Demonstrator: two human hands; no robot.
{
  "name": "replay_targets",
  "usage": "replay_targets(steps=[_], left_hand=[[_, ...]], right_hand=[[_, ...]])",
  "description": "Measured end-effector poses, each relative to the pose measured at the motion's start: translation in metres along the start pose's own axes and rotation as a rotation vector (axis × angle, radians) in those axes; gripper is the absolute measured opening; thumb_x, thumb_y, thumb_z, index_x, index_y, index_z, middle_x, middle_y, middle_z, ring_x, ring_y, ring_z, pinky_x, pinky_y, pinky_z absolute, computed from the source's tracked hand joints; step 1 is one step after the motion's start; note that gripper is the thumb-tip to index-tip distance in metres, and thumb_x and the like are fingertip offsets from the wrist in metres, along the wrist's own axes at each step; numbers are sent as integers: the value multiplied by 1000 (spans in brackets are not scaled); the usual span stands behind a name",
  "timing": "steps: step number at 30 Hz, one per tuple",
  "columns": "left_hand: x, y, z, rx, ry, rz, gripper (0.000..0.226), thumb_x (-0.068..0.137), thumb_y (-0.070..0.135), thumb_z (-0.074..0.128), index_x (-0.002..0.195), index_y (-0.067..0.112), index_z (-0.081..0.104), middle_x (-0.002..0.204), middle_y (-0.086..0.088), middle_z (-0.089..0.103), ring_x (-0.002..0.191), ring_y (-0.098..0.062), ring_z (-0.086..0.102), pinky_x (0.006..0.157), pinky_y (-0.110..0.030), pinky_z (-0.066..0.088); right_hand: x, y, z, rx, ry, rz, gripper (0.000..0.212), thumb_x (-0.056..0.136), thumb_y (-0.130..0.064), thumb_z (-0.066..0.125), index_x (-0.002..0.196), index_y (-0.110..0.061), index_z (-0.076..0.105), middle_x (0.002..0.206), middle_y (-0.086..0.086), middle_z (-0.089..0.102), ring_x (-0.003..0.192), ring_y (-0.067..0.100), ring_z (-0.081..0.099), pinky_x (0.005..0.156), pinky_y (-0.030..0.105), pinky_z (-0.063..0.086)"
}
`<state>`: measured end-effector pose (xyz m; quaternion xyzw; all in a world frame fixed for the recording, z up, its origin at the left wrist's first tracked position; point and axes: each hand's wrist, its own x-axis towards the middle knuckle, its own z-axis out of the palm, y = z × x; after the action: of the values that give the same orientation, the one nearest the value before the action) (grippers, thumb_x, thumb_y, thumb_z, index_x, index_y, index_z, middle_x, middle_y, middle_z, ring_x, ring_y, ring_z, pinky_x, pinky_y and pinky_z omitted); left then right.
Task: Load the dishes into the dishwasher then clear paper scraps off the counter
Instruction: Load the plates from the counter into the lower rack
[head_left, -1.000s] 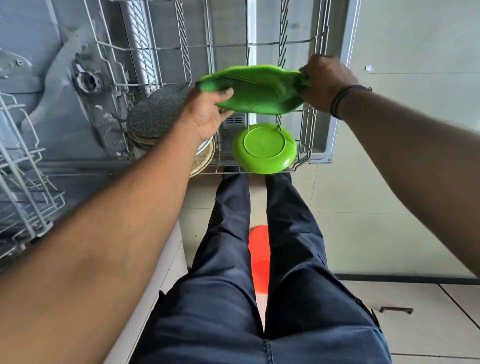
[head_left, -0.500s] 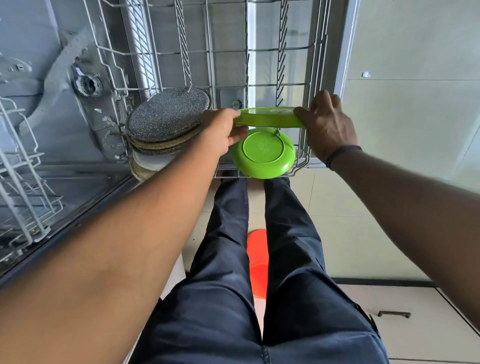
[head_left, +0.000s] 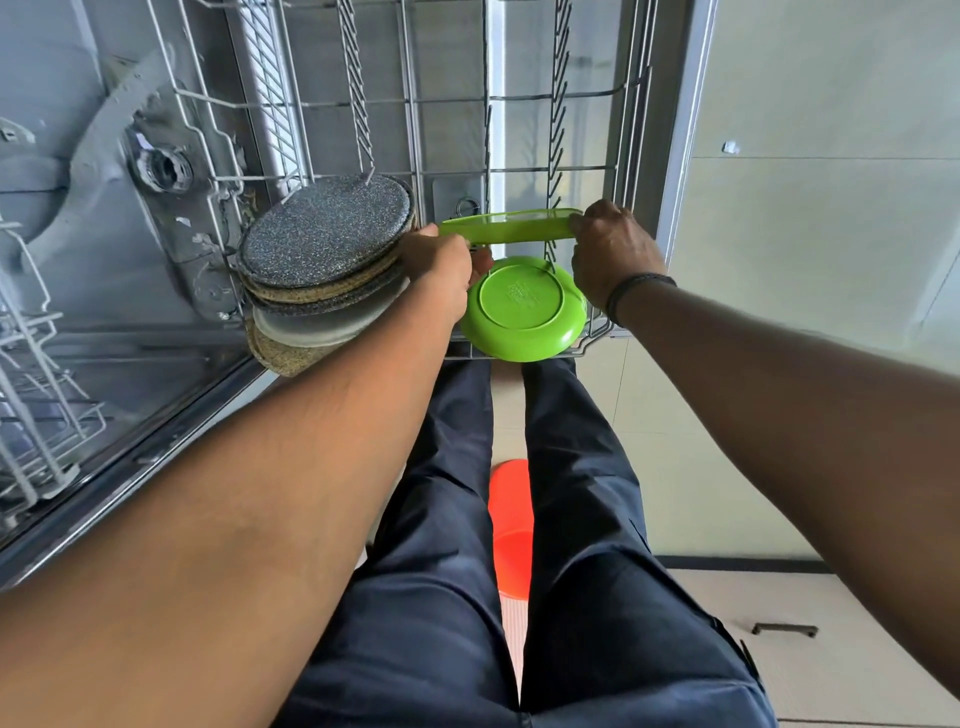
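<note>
A green plate (head_left: 511, 227) stands on edge in the wire rack (head_left: 613, 130), just behind another green plate (head_left: 522, 312).

We reach both arms forward; left hand (head_left: 441, 265) and right hand (head_left: 610, 254) each grip an end, fingers curled, right wrist banded.

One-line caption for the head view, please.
Both hands slot a green plate edge-on into the dishwasher rack.
</note>
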<state>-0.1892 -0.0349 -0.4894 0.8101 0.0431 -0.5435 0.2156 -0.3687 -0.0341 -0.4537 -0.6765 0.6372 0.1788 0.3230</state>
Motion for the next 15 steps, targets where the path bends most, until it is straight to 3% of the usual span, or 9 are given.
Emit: replay_targets(steps=[3, 5, 10, 13, 15], left_hand=[[1, 3, 2, 18, 29, -6, 33, 94, -13, 41, 78, 13, 54, 71, -10, 61, 48, -18, 58, 41, -24, 52], [3, 6, 2, 32, 23, -24, 31, 95, -12, 40, 79, 11, 54, 69, -10, 61, 43, -16, 57, 40, -24, 51], [5, 9, 3, 104, 24, -27, 27, 97, -7, 35, 87, 9, 55, 64, -10, 63, 39, -13, 61, 44, -27, 54], [5, 8, 2, 127, 13, -38, 29, 99, -4, 34, 110, 8, 58, 70, -7, 62, 45, -13, 63, 51, -30, 59], [3, 10, 2, 148, 9, -40, 45, 100, -3, 32, 137, 14, 52, 79, -5, 62, 51, -14, 64, 53, -31, 59]], right_hand=[[3, -3, -1, 36, -9, 3, 41, 92, 2, 47, 123, -16, 66, 112, 14, 59, 105, 38, 59, 78, 44, 54], [6, -4, -3, 52, -23, 8, 40, 94, -1, 47, 125, -19, 67, 113, 14, 60, 105, 39, 60, 81, 44, 54], [10, -8, -7, 100, -39, 85, 33, 100, -5, 46, 126, -12, 65, 117, 18, 62, 108, 40, 60, 86, 43, 51], [8, -11, -9, 124, -47, 118, 29, 102, -7, 46, 125, -9, 64, 116, 19, 63, 110, 40, 60, 87, 42, 50], [9, -12, -10, 131, -52, 127, 28, 102, -9, 47, 124, -8, 63, 116, 19, 62, 110, 39, 60, 87, 43, 50]])
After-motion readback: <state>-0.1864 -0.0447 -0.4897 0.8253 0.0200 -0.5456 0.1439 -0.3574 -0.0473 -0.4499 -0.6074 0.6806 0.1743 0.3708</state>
